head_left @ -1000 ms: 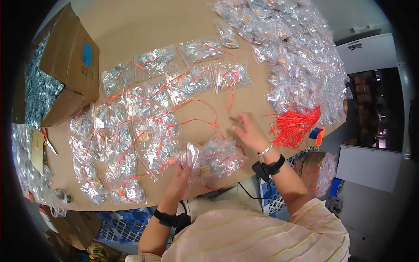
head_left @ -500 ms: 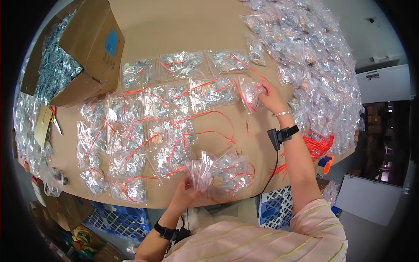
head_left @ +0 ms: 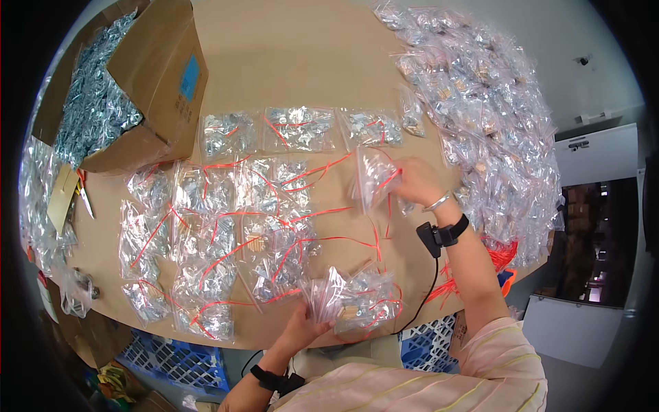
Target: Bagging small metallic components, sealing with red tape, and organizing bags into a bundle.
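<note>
In the right hand [head_left: 417, 180], gripped at the right edge and tilted over the middle of the counter [head_left: 295, 55]: a clear bag [head_left: 371, 182], with a red tie [head_left: 390, 178] across it near the fingers. Right hand blurred, narrowed on the bag; exact finger placement impossible to tell. Nearer, at the front edge of the counter: bunched bags [head_left: 367, 312], plastic tops gathered upright in the left hand [head_left: 305, 328], closed on them. To the left, rows of filled bags [head_left: 206, 271], with silvery parts inside and red strips across many. Farther back, a row of three more, just beside a small bag [head_left: 412, 113]. To the right, a large heap [head_left: 480, 123] of filled bags; partly behind the right forearm, a red pile [head_left: 504, 255] of strips. Far left, an open, tilted carton [head_left: 161, 75] full of small metal parts; near it, scissors [head_left: 86, 199]. Below the front edge, a blue crate [head_left: 175, 357].
</note>
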### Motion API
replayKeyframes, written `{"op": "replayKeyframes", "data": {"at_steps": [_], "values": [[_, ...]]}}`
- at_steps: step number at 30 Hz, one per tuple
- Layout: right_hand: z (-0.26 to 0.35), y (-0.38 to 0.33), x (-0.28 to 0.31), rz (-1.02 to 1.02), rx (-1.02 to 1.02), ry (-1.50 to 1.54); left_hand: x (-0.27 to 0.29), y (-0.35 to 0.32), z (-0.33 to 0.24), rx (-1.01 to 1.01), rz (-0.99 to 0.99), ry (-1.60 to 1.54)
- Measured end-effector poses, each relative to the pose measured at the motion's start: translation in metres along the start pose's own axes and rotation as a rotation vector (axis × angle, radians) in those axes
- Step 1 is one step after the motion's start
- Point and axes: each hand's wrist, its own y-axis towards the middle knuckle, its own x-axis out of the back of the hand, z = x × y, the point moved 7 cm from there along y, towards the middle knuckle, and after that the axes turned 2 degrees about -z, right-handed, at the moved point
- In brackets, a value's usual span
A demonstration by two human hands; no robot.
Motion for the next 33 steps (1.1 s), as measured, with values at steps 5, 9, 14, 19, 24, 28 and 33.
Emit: {"op": "replayKeyframes", "data": {"at_steps": [5,9,14,19,24,28,33], "values": [[-0.048,0.071,0.035,-0.225,0.07,-0.07,0.032,-0.026,-0.077,0.009,0.085,0.779],[-0.048,0.12,-0.016,-0.054,-0.138,-0.449,0.091,-0.012,-0.129,0.102,-0.163,0.83],[-0.064,0.145,-0.002,-0.153,-0.143,-0.287,0.157,-0.025,-0.143,-0.049,-0.677,0.843],[0.009,0.172,0.027,-0.359,0.153,0.214,0.141,-0.019,-0.069,0.249,-0.488,0.849],[0.11,0.183,-0.046,-0.472,0.405,-0.331,0.12,-0.004,-0.059,0.074,-0.732,0.84],[0.085,0.19,-0.057,-0.171,0.057,-0.041,0.114,0.007,-0.072,-0.147,-0.811,0.96],[0.029,0.156,-0.037,-0.059,-0.091,0.555,0.117,0.025,-0.059,-0.287,-0.653,0.661]]}}
